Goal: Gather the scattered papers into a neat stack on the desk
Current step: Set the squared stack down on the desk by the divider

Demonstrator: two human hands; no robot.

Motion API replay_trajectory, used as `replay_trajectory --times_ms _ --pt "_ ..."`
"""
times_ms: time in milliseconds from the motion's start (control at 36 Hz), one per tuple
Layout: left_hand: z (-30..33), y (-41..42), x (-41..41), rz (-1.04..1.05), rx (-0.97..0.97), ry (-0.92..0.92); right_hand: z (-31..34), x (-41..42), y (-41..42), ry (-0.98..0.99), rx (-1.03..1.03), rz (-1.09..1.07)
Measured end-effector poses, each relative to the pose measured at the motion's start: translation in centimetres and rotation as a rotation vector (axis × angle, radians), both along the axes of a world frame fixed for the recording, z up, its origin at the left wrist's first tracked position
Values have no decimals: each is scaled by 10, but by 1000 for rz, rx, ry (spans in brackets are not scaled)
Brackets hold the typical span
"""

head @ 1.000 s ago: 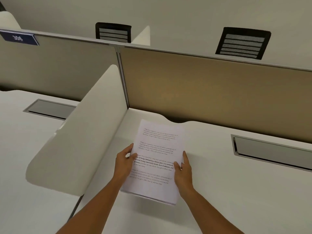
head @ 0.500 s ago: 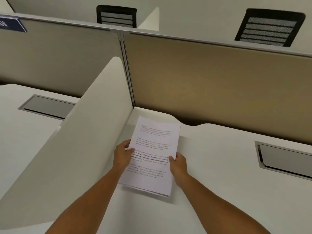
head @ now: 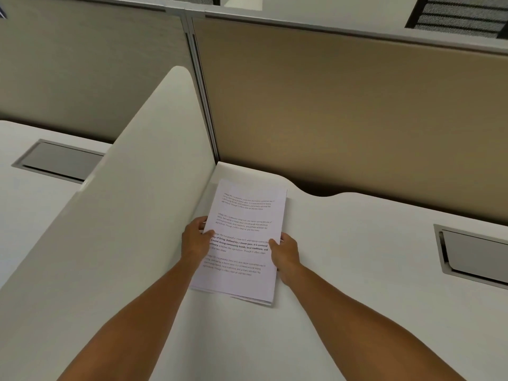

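Observation:
A stack of white printed papers [head: 244,215] lies near the back left corner of the white desk [head: 357,270], close to the side divider. My left hand [head: 195,239] grips the stack's left edge, thumb on top of the sheets. My right hand [head: 284,253] grips the right edge the same way. The sheets are nearly aligned; a few lower edges peek out at the near right corner. The far end rests on or just above the desk.
A rounded white side divider [head: 123,210] rises just left of the papers. A tan partition panel [head: 357,119] closes the back. A grey cable hatch [head: 472,254] sits in the desk at right; another hatch [head: 57,160] is on the neighbouring desk.
Both hands have carried the stack forward and left toward the desk's back corner, and the camera has tilted down and moved closer. The grip is unchanged.

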State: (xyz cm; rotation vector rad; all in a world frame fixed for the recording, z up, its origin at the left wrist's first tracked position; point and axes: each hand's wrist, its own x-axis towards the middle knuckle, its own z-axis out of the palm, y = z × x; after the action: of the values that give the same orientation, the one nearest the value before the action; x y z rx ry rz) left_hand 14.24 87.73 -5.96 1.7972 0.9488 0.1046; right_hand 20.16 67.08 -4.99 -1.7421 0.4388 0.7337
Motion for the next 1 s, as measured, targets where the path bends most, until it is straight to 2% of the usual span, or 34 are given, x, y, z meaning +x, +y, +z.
replay_trajectory --times_ms 139,250,389,472,583,722,1000 --pt "13 0 3 73 -88 -117 12 3 -3 -149 38 39" --pt "38 0 2 82 -161 -287 33 6 -6 -273 132 43" --pt "68 -5 -14 7 -310 -536 63 4 -23 -394 211 90" --pt "78 -13 -27 -93 -283 -604 67 -1 -37 -483 227 112" --pt "75 -23 -36 -107 -303 -561 62 -8 -52 -546 242 157" --pt "68 -33 -40 -113 -280 -481 60 -6 -56 -461 207 159" --pt "62 -44 -36 -47 -214 -477 60 -3 -53 -449 246 133"
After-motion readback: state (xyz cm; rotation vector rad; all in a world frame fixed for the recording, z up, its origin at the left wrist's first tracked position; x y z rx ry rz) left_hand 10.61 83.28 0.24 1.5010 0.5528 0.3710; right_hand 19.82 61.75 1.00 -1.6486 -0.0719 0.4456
